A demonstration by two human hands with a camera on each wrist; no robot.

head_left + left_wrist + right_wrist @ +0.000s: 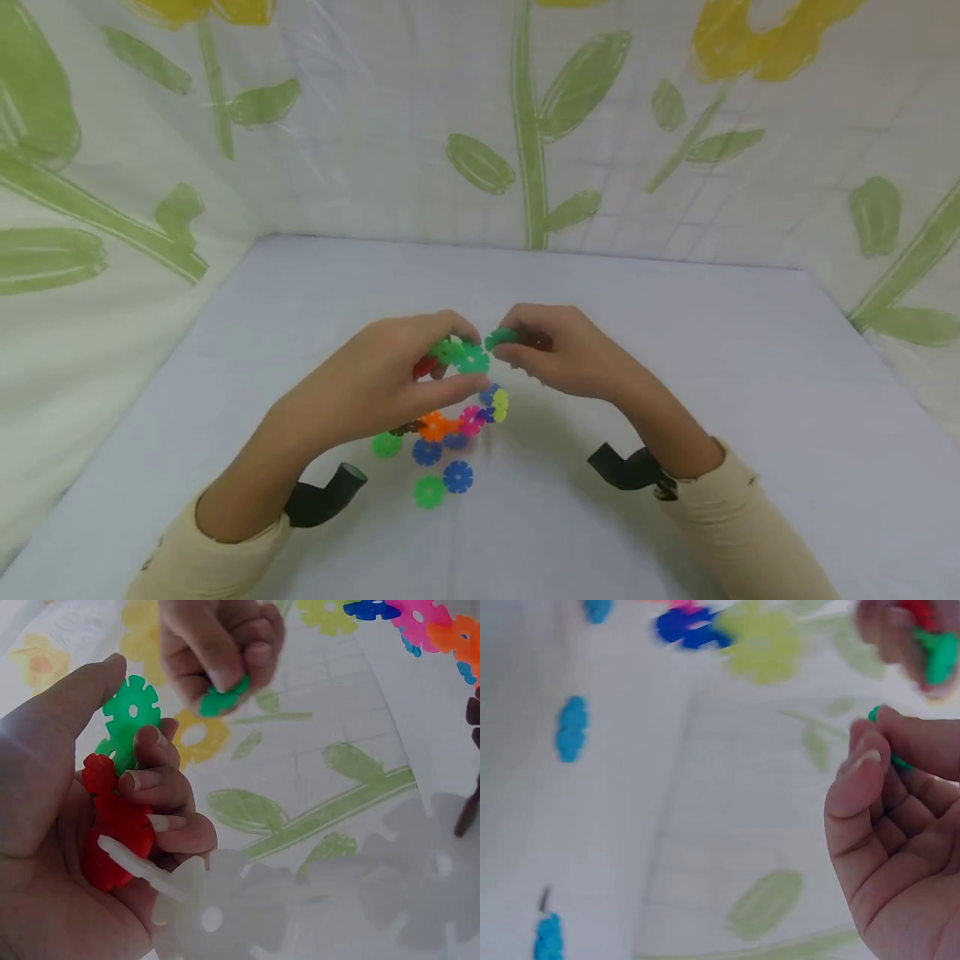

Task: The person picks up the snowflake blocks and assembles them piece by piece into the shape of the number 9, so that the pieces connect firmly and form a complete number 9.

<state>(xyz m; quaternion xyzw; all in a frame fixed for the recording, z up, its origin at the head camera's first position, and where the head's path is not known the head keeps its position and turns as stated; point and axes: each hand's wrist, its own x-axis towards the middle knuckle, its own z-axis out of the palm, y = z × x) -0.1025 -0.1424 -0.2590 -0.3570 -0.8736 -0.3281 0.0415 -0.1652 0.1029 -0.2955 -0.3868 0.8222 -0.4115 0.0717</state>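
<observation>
In the head view my left hand [382,362] holds a string of joined plastic snowflake discs up over the table. Green discs [133,710] stick out past its fingertips, and a red disc [112,847] lies against its curled fingers. White discs [210,919] continue from the red one. Farther along the string come orange [432,427], pink [472,420], dark blue [690,628] and yellow discs [763,643]. Just to the right, my right hand [573,350] pinches a single green snowflake disc [501,337] between thumb and fingers, a small gap from the left hand's green disc.
Loose blue discs [457,477] and green discs [429,492] lie on the white table [675,517] below the hands. A white curtain [375,125] printed with flowers and leaves rises behind the table. Each sleeve cuff has a black curved mount [330,496] at the wrist.
</observation>
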